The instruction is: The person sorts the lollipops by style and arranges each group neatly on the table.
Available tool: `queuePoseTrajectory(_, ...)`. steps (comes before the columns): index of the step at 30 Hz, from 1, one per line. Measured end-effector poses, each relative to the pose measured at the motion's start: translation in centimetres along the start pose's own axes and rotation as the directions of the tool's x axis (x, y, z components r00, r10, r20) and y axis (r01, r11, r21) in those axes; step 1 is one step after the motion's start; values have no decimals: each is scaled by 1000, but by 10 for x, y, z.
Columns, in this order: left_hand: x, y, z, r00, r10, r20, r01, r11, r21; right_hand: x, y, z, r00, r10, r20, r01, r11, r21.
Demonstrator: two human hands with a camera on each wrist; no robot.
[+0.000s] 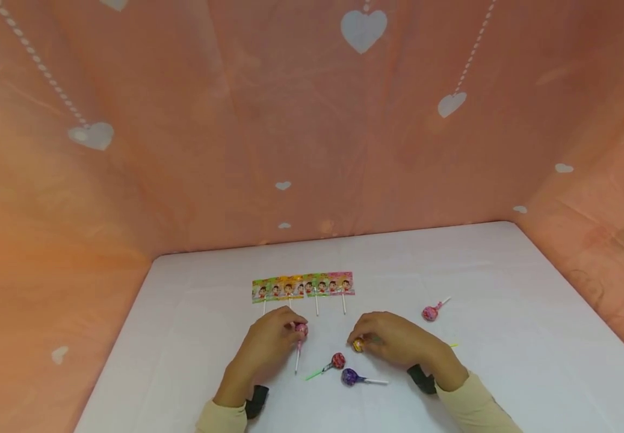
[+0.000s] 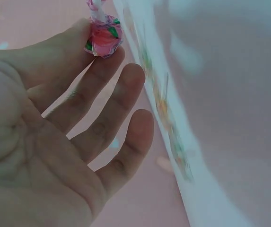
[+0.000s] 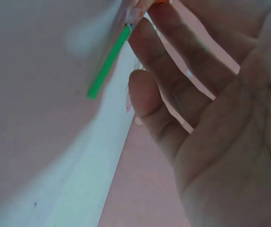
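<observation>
My left hand point(image 1: 272, 337) pinches a pink-wrapped lollipop point(image 1: 302, 331) by its head, between thumb and forefinger. Its white stick points toward the near side. In the left wrist view the lollipop's head point(image 2: 107, 38) shows pink with green marks, and the other fingers are spread. To the right, my right hand point(image 1: 393, 338) holds a yellow-orange lollipop point(image 1: 358, 344) at its fingertips, low over the table. A green stick point(image 3: 108, 64) extends from the wrapper there in the right wrist view. Between the hands and nearer lie a red lollipop point(image 1: 338, 361) and a purple lollipop point(image 1: 349, 377).
Several flat-packed lollipops point(image 1: 317, 285) form a row beyond the hands, sticks toward me. Another pink lollipop point(image 1: 430, 313) lies at the right. A yellow stick tip point(image 1: 454, 345) peeks out behind the right wrist. Pink cloth point(image 1: 312, 150) walls the white table point(image 1: 192, 337).
</observation>
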State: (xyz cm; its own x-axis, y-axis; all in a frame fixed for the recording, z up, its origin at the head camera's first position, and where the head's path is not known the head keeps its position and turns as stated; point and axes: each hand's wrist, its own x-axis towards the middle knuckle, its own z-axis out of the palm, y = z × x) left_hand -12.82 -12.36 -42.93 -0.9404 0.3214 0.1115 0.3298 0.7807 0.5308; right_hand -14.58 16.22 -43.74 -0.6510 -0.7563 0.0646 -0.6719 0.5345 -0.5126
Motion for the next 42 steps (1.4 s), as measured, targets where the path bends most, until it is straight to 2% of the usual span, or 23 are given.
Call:
queuePoseTrajectory(5, -9, -18, -13, 997, -65, -33, 64, 997, -38, -2, 0, 0, 1000, 5, 1, -5, 1000, 8)
queuePoseTrajectory(10, -15, -37, -32, 989, -145, -38, 144, 989, -25, -1, 0, 1, 1000, 31, 0, -31, 999, 12)
queuePoseTrajectory(13, -17, -47, -44, 984, -173, -38, 174, 985, 1, 0, 1, 0, 999, 42, -4, -42, 999, 11)
queuePoseTrajectory(17, -19, -57, -54, 983, -178, -40, 179, 983, 33, 1, 1, -1, 999, 41, -7, -41, 999, 14)
queuePoseTrajectory(20, -18, -62, -56, 982, -181, -44, 183, 983, 33, 2, 2, -1, 999, 38, -7, -38, 999, 20)
queuePoseTrajectory(27, -17, -70, -47, 988, -152, -28, 154, 985, 80, 0, 4, 1, 998, 60, -13, -60, 998, 11)
queuePoseTrajectory(33, -18, -68, -42, 990, -131, -52, 135, 986, 93, 0, 4, 1, 997, 71, -37, -71, 997, -8)
queuePoseTrajectory(42, -17, -63, -38, 987, -152, -54, 157, 983, 93, 0, 5, 3, 977, 184, -111, -192, 979, -66)
